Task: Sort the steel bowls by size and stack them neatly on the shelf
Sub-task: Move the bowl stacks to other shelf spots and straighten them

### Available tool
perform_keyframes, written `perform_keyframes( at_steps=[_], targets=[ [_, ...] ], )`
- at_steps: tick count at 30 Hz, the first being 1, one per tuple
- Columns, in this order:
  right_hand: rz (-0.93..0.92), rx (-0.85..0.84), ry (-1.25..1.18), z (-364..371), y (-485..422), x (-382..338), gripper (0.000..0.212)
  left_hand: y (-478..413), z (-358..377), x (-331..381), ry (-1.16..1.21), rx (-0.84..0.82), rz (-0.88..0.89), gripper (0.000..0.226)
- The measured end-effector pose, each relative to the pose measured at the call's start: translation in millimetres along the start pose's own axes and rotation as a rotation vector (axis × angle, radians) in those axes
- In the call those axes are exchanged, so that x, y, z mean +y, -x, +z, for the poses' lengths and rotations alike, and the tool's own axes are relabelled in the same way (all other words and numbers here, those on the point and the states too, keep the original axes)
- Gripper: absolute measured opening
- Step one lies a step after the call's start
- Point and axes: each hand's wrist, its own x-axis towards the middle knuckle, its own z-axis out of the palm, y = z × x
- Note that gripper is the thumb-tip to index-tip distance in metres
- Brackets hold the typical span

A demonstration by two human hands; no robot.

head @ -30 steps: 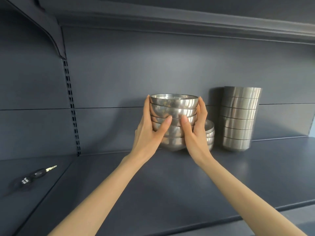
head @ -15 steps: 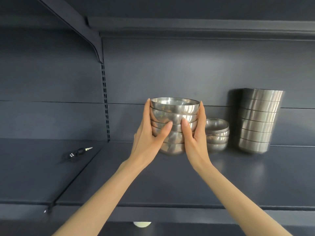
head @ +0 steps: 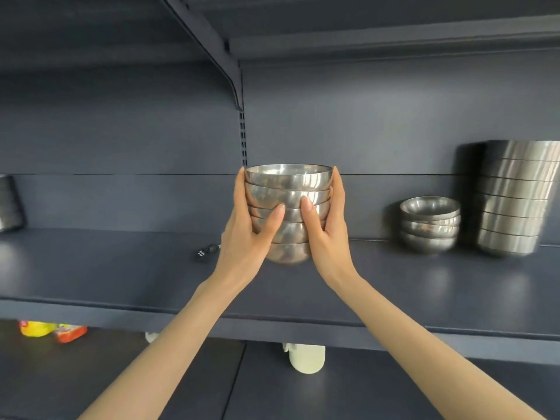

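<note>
While the left hand [head: 248, 234] curls round one side of the five-bowl stack [head: 289, 189] over the dark shelf [head: 121, 268], the right hand [head: 325, 231] clasps the other side — a shorter stack [head: 430, 225] and a taller stack [head: 515, 201] stand well to the right.

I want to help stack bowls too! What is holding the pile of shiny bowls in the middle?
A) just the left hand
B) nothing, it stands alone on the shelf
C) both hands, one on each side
C: the left hand and the right hand grip the stack of steel bowls from opposite sides, thumbs across its front.
</note>
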Motion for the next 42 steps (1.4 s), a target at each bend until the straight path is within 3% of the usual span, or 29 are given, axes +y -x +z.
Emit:
perform_keyframes(
  at_steps=[5,9,21,29,42],
  targets=[
    [0.009,-0.025,0.002,76.1,-1.6,-0.9,0.084,-5.7,-75.5,-15.0,-0.017,0.01,0.004,0.092],
    [0.009,-0.019,-0.02,145.7,1.0,2.6,0.078,-13.2,-143.7,-32.3,-0.047,-0.002,0.0,0.083],
    [0.021,-0.048,-0.128,348.8,-0.1,30.4,0.073,-32.8,-331.4,-103.6,-0.148,0.027,-0.015,0.092],
    [0.021,-0.114,-0.188,445.6,-9.4,67.4,0.07,-47.3,-413.2,-163.7,-0.172,0.105,-0.041,0.077],
    [0.048,-0.242,-0.255,606.1,-69.7,163.4,0.072,-115.9,-536.3,-279.6,-0.241,0.228,-0.081,0.091]
  ],
)
